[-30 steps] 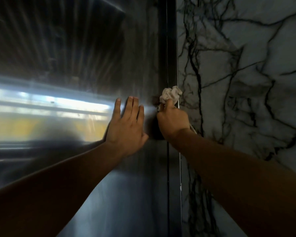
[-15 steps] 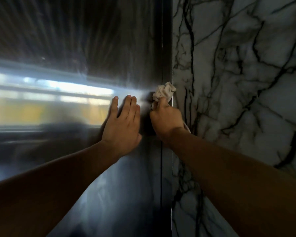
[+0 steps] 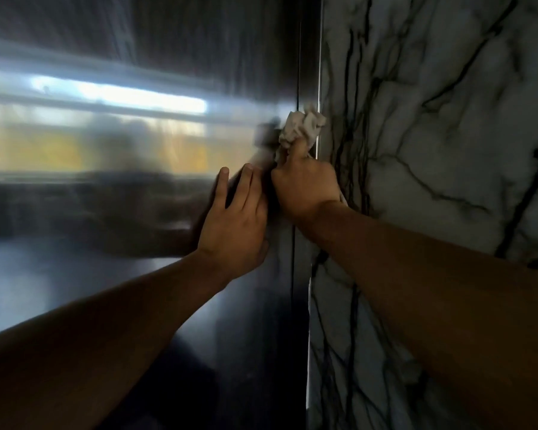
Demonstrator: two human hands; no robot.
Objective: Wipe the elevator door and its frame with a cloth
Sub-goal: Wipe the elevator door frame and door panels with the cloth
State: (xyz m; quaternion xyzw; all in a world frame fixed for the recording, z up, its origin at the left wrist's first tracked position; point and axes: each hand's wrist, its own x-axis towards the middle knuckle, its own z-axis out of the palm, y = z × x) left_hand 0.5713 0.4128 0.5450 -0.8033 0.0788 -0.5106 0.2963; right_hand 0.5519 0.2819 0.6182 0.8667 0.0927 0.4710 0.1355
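Gripping a crumpled off-white cloth (image 3: 302,127), the right hand (image 3: 305,184) presses it against the dark vertical metal frame strip (image 3: 308,72), beside the white black-veined marble wall (image 3: 448,119). The left hand (image 3: 235,221) rests flat, fingers extended, on the reflective brushed-steel elevator door (image 3: 121,135), just beside the right hand.

no readable text, no labels, no brands, no numbers, no signs anywhere in view
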